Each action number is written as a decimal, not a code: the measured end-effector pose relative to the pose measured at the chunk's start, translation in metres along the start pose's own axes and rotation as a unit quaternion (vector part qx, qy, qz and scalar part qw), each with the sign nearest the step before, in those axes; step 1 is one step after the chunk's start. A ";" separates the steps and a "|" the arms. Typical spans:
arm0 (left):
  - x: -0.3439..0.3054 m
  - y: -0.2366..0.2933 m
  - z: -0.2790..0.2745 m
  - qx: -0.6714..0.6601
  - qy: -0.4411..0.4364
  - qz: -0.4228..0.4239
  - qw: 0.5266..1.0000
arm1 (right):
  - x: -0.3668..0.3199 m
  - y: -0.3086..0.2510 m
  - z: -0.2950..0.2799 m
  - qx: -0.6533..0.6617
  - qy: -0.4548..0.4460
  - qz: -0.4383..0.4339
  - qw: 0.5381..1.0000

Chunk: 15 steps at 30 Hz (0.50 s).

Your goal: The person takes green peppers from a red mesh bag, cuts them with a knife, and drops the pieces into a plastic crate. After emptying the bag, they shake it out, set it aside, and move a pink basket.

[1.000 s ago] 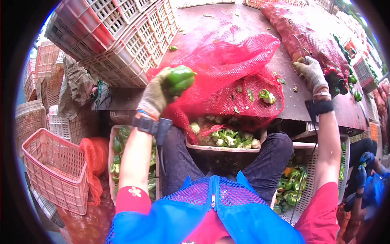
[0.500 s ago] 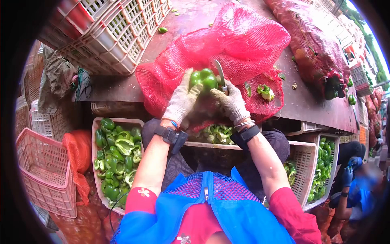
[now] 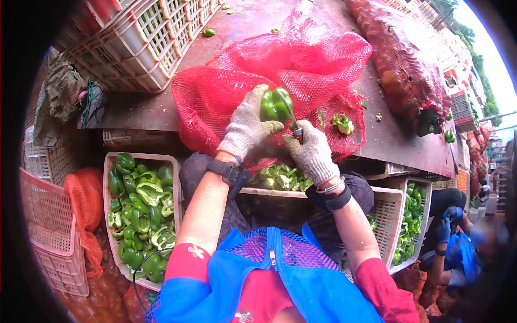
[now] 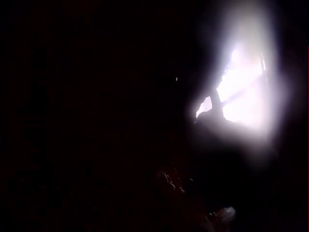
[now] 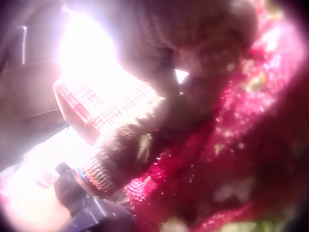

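In the head view my gloved left hand (image 3: 247, 126) holds a green bell pepper (image 3: 275, 105) from its left side. My gloved right hand (image 3: 314, 153) grips the handle of a curved knife (image 3: 287, 106), whose blade lies against the pepper's right side. Under both hands spreads a red mesh sack (image 3: 215, 81), with a pepper core (image 3: 343, 124) on it. The left wrist view is mostly dark. In the right wrist view, the left glove (image 5: 120, 154) shows blurred above the red mesh.
A crate of green peppers (image 3: 111, 231) stands at left, another (image 3: 425, 215) at right. Cut pieces (image 3: 283, 177) lie in a bin between the knees. A stacked crate (image 3: 126, 59) and a full sack (image 3: 401, 70) rest on the table. Another person (image 3: 452, 253) is at far right.
The left hand has brought the pepper rightward and down in front of the body. The right hand has come from the full sack with the knife, its blade now against the pepper.
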<state>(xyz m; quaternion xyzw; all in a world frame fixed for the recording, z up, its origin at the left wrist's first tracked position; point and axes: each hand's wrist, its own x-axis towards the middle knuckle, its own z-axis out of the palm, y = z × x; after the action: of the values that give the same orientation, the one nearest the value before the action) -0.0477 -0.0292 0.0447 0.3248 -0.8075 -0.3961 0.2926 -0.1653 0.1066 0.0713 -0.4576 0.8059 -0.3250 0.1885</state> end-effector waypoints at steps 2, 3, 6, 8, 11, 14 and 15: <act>0.000 0.003 -0.002 -0.008 -0.009 -0.008 1.000 | -0.002 0.005 0.005 -0.043 -0.018 -0.014 0.999; 0.001 0.004 -0.002 -0.002 -0.007 -0.008 1.000 | 0.000 0.006 0.007 -0.065 -0.018 -0.017 0.998; 0.001 0.007 -0.003 0.023 0.003 -0.002 1.000 | 0.002 0.002 0.009 -0.103 -0.007 -0.020 0.994; 0.003 0.007 -0.001 0.043 0.009 0.016 0.999 | 0.005 0.007 0.017 -0.124 0.013 -0.019 0.992; 0.005 0.005 0.003 0.057 0.020 0.029 0.998 | 0.004 0.016 0.028 -0.136 0.047 -0.019 0.989; 0.006 -0.001 0.004 0.068 0.015 0.017 0.997 | -0.013 0.037 0.029 -0.141 0.023 0.028 0.989; 0.008 -0.004 0.005 0.071 0.023 0.017 0.997 | -0.026 0.049 0.026 -0.129 0.025 0.038 0.991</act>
<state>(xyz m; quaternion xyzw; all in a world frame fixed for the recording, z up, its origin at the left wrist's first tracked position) -0.0548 -0.0345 0.0411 0.3398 -0.8321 -0.3255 0.2937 -0.1664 0.1382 0.0185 -0.4390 0.8624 -0.2222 0.1195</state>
